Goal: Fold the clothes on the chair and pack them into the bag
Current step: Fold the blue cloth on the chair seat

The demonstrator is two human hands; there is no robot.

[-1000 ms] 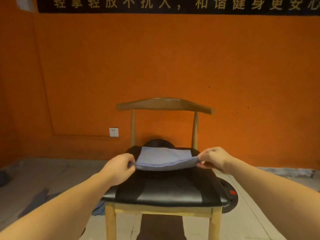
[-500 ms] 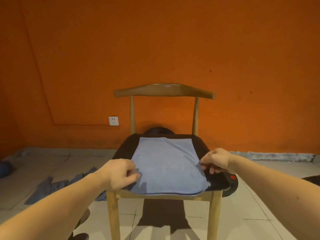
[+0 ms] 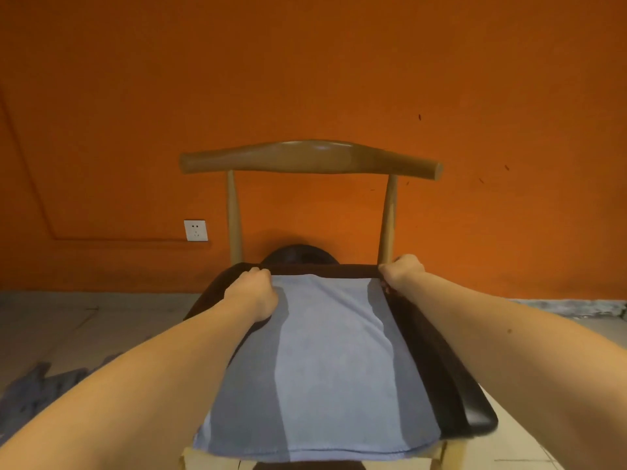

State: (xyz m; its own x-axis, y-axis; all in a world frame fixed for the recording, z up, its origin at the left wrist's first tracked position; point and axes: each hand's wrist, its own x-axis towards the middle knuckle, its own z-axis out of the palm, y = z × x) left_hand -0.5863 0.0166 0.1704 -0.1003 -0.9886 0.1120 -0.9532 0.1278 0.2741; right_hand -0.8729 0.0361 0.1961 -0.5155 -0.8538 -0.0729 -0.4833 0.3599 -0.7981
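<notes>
A light blue cloth (image 3: 325, 361) lies flat over the black seat of a wooden chair (image 3: 310, 157), reaching from the seat's back edge to its front edge. My left hand (image 3: 252, 290) grips the cloth's far left corner with curled fingers. At the far right corner, beside the chair's right back post, my right hand (image 3: 402, 269) grips the cloth in the same way. Both forearms stretch over the seat. No bag is clearly in view.
An orange wall with a white socket (image 3: 195, 230) stands close behind the chair. Grey clothes (image 3: 37, 391) lie on the tiled floor at the left. A dark rounded object (image 3: 298, 254) shows behind the seat's back edge.
Both hands have moved from the cloth's near edge to its far corners at the seat's back. The view has come closer to the chair and the cloth now lies spread out.
</notes>
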